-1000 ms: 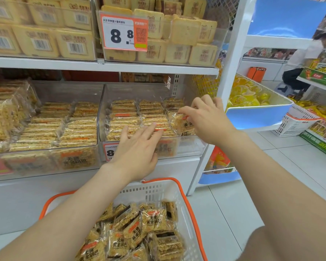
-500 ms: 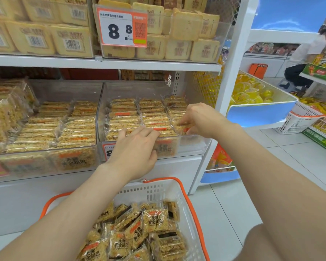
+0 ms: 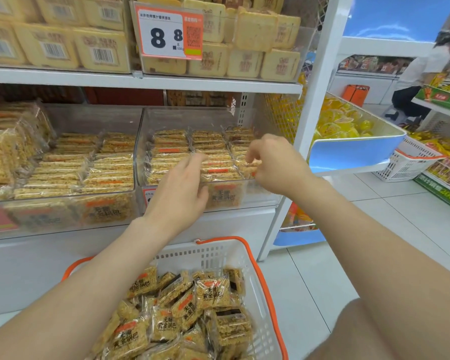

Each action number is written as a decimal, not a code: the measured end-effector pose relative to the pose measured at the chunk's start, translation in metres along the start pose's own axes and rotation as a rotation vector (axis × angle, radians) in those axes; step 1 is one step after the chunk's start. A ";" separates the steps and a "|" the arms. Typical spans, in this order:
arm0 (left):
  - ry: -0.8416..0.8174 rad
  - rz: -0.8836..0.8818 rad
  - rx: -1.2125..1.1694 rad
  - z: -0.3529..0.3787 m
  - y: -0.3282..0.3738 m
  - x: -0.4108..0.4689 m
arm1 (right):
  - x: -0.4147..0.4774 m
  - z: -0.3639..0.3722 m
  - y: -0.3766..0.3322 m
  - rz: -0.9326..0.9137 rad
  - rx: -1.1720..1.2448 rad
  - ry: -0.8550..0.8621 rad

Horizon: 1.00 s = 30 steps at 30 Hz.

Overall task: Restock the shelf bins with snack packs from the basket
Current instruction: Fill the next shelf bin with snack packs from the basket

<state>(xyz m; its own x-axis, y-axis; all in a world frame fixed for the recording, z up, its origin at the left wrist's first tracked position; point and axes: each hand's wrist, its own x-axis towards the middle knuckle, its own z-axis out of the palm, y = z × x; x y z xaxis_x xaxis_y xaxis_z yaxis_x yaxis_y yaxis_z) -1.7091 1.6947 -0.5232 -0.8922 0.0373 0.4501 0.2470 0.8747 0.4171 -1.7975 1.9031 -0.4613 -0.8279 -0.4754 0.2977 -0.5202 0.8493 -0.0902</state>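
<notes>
Orange-rimmed white basket (image 3: 258,281) sits on the pale tiled floor (image 3: 374,229) against the white shelf (image 3: 63,268), heaped with snack packs (image 3: 166,326). Above stand two clear bins, the left bin (image 3: 94,118) and the right bin (image 3: 192,116), which holds three rows. The left hand (image 3: 179,193) lays straight fingers on its middle row. The right hand (image 3: 273,165) pinches one pack (image 3: 247,166) at its right row. Beyond, one second basket (image 3: 405,165) and one seated person (image 3: 413,81).

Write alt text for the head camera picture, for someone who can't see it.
Two hands reach into a clear shelf bin packed with rows of snack packs: the left hand lies open over the packs, the right hand curls its fingers at the rightmost row. Below, a white, orange-rimmed basket holds more packs.
</notes>
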 end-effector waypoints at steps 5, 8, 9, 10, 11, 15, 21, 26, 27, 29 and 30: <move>0.343 0.303 0.098 0.003 -0.016 -0.019 | -0.019 -0.013 -0.050 -0.172 0.127 -0.272; 0.295 0.493 0.218 0.007 -0.040 -0.040 | -0.028 0.006 -0.074 -0.208 0.057 -0.575; 0.216 0.504 0.254 0.008 -0.050 -0.049 | -0.029 0.015 -0.081 -0.214 0.029 -0.651; 0.111 0.497 0.286 0.012 -0.061 -0.059 | -0.031 0.023 -0.089 -0.227 0.000 -0.721; -0.012 0.472 0.313 0.015 -0.073 -0.070 | -0.033 0.032 -0.096 -0.242 -0.036 -0.794; -0.498 0.231 0.490 0.032 -0.107 -0.101 | -0.040 0.064 -0.122 -0.320 -0.218 -1.022; -0.914 -0.107 0.633 0.054 -0.149 -0.121 | -0.025 0.064 -0.154 -0.408 -0.193 -0.918; -1.025 -0.238 0.557 0.071 -0.179 -0.131 | -0.016 0.066 -0.165 -0.426 -0.191 -0.909; -1.044 -0.265 0.505 0.073 -0.180 -0.132 | -0.015 0.067 -0.166 -0.423 -0.203 -0.922; -1.056 -0.269 0.491 0.077 -0.178 -0.132 | -0.013 0.068 -0.165 -0.425 -0.225 -0.934; -1.051 -0.250 0.520 0.079 -0.175 -0.132 | -0.012 0.068 -0.165 -0.427 -0.235 -0.939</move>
<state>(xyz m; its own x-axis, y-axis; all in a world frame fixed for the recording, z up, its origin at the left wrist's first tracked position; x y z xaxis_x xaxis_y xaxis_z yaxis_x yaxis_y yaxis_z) -1.6643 1.5748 -0.7180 -0.8259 0.0036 -0.5638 0.0568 0.9954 -0.0769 -1.7158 1.7534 -0.5143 -0.4681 -0.6469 -0.6020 -0.8361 0.5448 0.0648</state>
